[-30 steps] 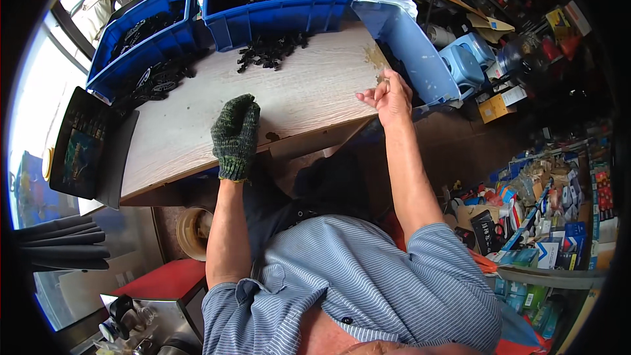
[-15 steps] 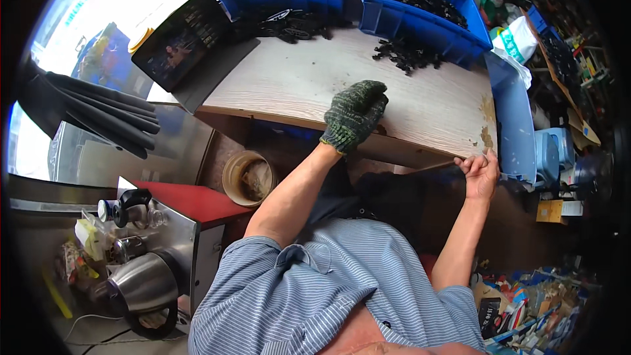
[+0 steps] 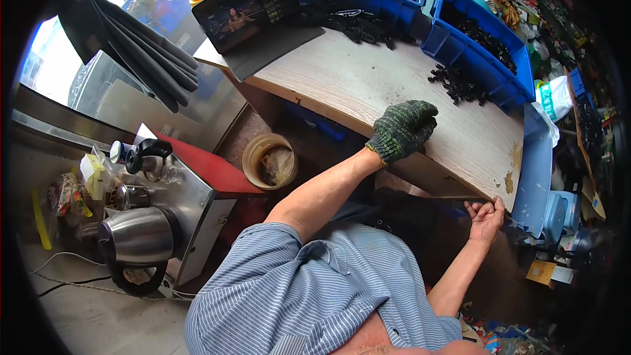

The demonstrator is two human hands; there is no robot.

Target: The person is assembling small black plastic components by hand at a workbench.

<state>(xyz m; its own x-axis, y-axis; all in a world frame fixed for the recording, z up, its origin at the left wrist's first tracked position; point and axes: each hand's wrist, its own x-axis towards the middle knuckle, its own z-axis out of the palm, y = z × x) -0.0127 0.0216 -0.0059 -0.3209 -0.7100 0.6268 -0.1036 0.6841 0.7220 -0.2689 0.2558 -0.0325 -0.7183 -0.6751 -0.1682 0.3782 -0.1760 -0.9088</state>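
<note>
My left hand, in a dark green knitted glove, is closed into a fist over the front edge of the wooden table. Its curled fingers face away from me, so anything inside them is hidden. At the table's near right corner is my right hand, bare and palm up. Its fingers are loosely bent and a little apart, with the tips at the underside of the corner, and no object shows in it. A pile of small black parts lies on the tabletop beyond my left hand.
Two blue crates of black parts stand along the back, with more black pieces before the left one. A tablet leans at the left. Below are a bucket and a steel kettle; a blue bin adjoins the right end.
The view has turned, so the table now slants down to the right. My left hand is still closed near the front edge; my right hand remains at the corner.
</note>
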